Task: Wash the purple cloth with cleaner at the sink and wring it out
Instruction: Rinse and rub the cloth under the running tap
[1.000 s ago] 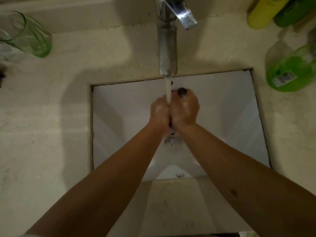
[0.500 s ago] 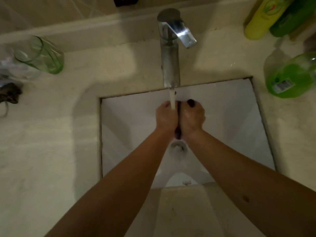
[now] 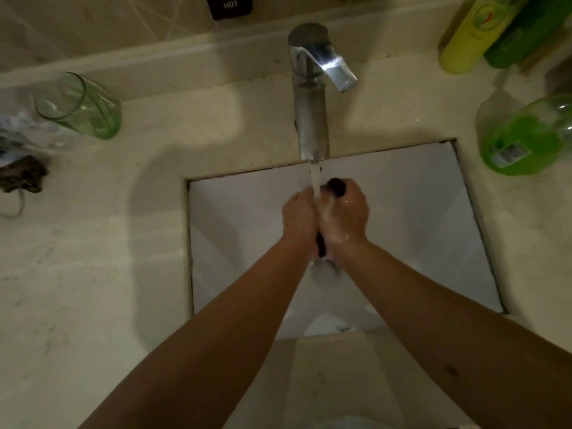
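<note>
Inspector: Position of the dark purple cloth (image 3: pixel 336 185)?
Clerk: Directly below the chrome faucet (image 3: pixel 311 119) spout, over the white square sink (image 3: pixel 402 227), bunched between both hands. One end shows toward the faucet, one away from it.
Inspector: Hands?
Clerk: Left hand (image 3: pixel 298 216) and right hand (image 3: pixel 345 212) pressed together, fingers curled, both gripping the cloth. The water stream (image 3: pixel 315 178) strikes them.
Inspector: Surroundings?
Clerk: Green glass tumbler (image 3: pixel 83 108) left of the faucet; clear bottle of green liquid (image 3: pixel 526 144) right of it
</note>
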